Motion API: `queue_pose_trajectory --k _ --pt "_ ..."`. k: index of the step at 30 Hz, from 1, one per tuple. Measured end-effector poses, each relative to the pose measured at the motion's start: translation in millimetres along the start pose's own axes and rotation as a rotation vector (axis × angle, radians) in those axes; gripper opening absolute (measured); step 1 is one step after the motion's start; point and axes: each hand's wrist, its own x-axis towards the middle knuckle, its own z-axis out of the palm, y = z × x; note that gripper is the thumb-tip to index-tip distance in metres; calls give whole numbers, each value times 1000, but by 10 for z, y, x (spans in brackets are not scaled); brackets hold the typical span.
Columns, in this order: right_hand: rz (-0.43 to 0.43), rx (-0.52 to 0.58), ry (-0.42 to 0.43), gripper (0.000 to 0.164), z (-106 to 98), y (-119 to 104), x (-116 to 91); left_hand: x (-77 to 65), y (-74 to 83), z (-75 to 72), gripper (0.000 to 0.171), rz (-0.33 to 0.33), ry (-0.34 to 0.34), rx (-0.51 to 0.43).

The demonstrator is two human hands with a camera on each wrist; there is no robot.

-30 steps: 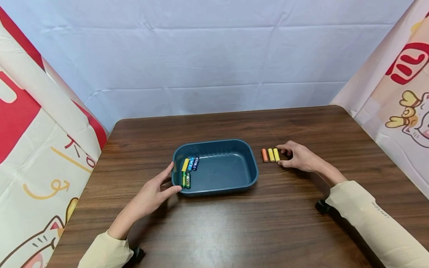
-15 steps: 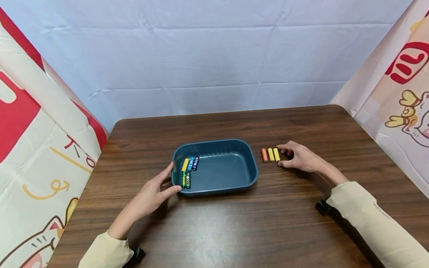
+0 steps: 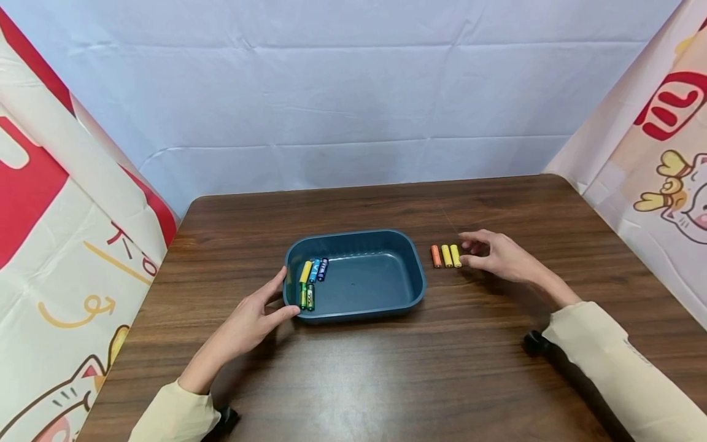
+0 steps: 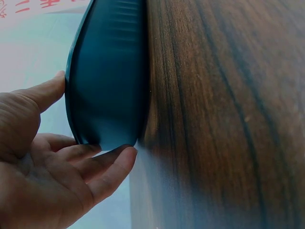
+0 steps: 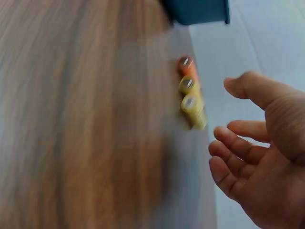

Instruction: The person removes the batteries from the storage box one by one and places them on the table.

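Observation:
A dark blue plastic basin (image 3: 359,316) sits mid-table in the head view. My left hand (image 3: 251,319) holds its near left corner, thumb at the front rim and fingers against the left end. Inside, at the left, lie batteries: a yellow one (image 3: 305,271), a light blue one (image 3: 314,271), a dark blue one (image 3: 323,269) and green ones (image 3: 310,297). Right of the basin, an orange battery (image 3: 436,256) and two yellow batteries (image 3: 447,256) stand side by side. Beside them is my right hand (image 3: 499,256), fingers loosely bent and holding nothing; the right wrist view shows a gap.
The brown wooden table (image 3: 353,380) ends at a white cloth backdrop (image 3: 353,110). Printed sheets with cartoon figures (image 3: 685,196) hang at both sides. A black wrist strap piece (image 3: 534,344) shows under the right sleeve.
My right hand has drawn slightly to the right, off the row's end yellow battery, its fingertips lifting away. The left hand, the basin and the batteries stay put.

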Motion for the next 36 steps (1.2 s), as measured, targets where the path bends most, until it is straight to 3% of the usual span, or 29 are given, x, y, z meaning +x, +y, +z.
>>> queue_pose_trajectory --k 7,11,18,27,36 --pt "-75 60 152 47 -29 -422 108 0 -10 -1 83 4 4 3" --pt "-118 103 186 43 -17 -717 213 -2 -11 -4 85 5 4 2" --pt "-146 183 134 44 131 -1147 422 -2 -5 -11 85 1 5 3" --pt "-195 148 87 43 539 -1582 661 -2 6 -11 85 11 6 0" --pt "-132 166 14 49 979 -1821 839 15 -12 12 85 3 3 -4"
